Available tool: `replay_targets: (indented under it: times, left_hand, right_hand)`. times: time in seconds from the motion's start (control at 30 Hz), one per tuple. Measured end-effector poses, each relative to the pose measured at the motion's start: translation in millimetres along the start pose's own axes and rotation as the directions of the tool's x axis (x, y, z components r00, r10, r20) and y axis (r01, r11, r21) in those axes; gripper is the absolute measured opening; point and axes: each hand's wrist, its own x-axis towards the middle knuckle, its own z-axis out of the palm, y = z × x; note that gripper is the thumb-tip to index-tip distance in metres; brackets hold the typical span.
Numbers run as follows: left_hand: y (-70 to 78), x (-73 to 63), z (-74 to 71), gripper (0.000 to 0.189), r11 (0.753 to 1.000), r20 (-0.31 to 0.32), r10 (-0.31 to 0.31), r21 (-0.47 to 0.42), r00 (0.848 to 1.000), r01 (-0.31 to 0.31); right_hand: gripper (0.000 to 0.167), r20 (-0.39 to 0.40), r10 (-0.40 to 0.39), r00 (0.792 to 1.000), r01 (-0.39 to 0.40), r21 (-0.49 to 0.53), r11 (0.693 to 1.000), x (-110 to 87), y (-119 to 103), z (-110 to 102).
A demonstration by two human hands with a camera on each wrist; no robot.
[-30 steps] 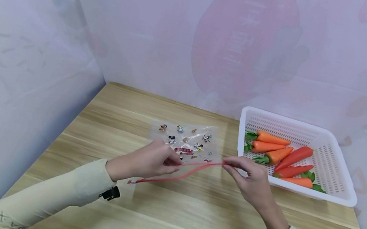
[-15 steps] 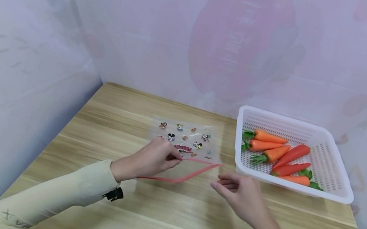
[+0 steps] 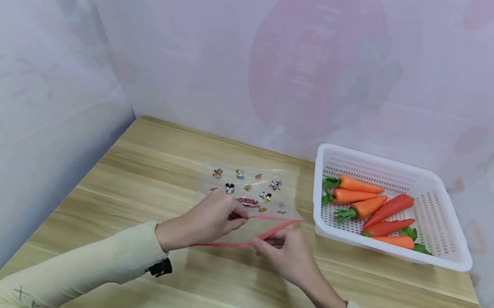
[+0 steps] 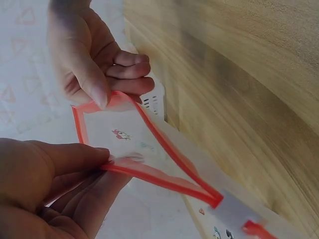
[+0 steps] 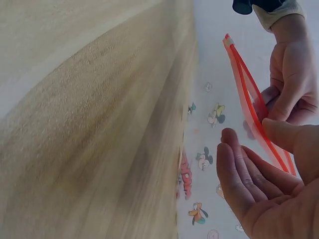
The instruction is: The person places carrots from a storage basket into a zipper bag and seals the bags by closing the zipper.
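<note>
A clear printed zip bag point(image 3: 247, 181) is lying on the wooden table point(image 3: 153, 161), its red-edged mouth facing the person. The left hand point(image 3: 206, 220) is pinching the far lip point(image 3: 275, 218) between thumb and fingers. The right hand point(image 3: 287, 252) is resting its thumb on the near lip point(image 3: 223, 244), fingers curling loosely beside it; from here I cannot tell whether they are pressing against the thumb. The two lips are standing apart between the hands and meeting again at the right corner and at the pale slider point(image 4: 237, 211) on the left.

Judged as a mouth-opening step, the work is calling for opposed, gentle pulls: the far pinch holding firm, the near lip drawing toward the person, both grips staying on the red strips rather than the thin film. Tugging unevenly would be risking a slip or dragging the bag across the wood.

Bare table is stretching leftward and toward the person, leaving most of the working room there. On the right, the white basket point(image 3: 387, 250), holding carrots point(image 3: 356, 198) and red peppers point(image 3: 390, 211), is sitting near the bag's corner without touching it, so sideways room is narrowing. Behind the bag, the printed cloth wall point(image 3: 191, 75) is bounding the table's back edge.
</note>
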Motion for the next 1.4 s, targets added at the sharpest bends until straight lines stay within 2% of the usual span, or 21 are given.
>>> replay_targets:
  times: [0.2,0.33,0.47,0.63,0.7,0.87,1.03,1.2,1.4]
  left_hand:
    - [-2.5,-1.0,-5.7,0.011,1.000,-0.017,-0.004,0.017,1.000,0.004]
    - [-7.0,-1.4,-13.3,0.012,0.999,-0.050,0.002,0.049,0.999,0.000]
    - [-12.3,-1.8,-20.5,0.017,0.996,-0.082,0.024,0.084,0.996,-0.017]
    - [-14.5,-2.1,-30.7,0.032,0.987,-0.095,0.046,0.156,0.994,-0.031]
    - [-14.4,-2.6,-35.1,0.036,0.983,-0.083,0.029,0.184,0.996,-0.013]
    - [-16.8,-3.5,-43.7,0.032,0.970,-0.081,-0.003,0.242,0.997,0.022]
    - [-23.6,-4.5,-50.4,0.030,0.964,-0.067,-0.048,0.258,0.997,0.064]
    - [-32.4,-10.4,-55.1,0.025,0.960,-0.043,-0.110,0.255,0.993,0.117]
    - [-34.1,-18.1,-56.4,0.027,0.952,-0.043,-0.107,0.283,0.993,0.115]
  right_hand:
    - [0.014,-0.013,0.036,0.999,-0.035,0.032,0.999,2.6,2,2]
    - [0.011,-0.022,0.083,0.996,-0.082,0.044,0.996,3.2,4,0]
    - [0.009,-0.052,0.124,0.991,-0.121,0.063,0.991,4.3,7,-6]
    - [0.010,-0.085,0.122,0.989,-0.115,0.086,0.990,7.0,9,-13]
    - [0.012,-0.096,0.117,0.989,-0.109,0.083,0.991,7.9,10,-16]
    - [0.010,-0.136,0.126,0.983,-0.117,0.066,0.991,9.4,14,-19]
    - [0.010,-0.178,0.124,0.976,-0.119,0.036,0.992,8.7,18,-23]
    - [0.008,-0.208,0.136,0.969,-0.147,-0.039,0.988,6.0,24,-26]
    - [0.009,-0.253,0.120,0.960,-0.155,-0.124,0.980,5.0,25,-27]
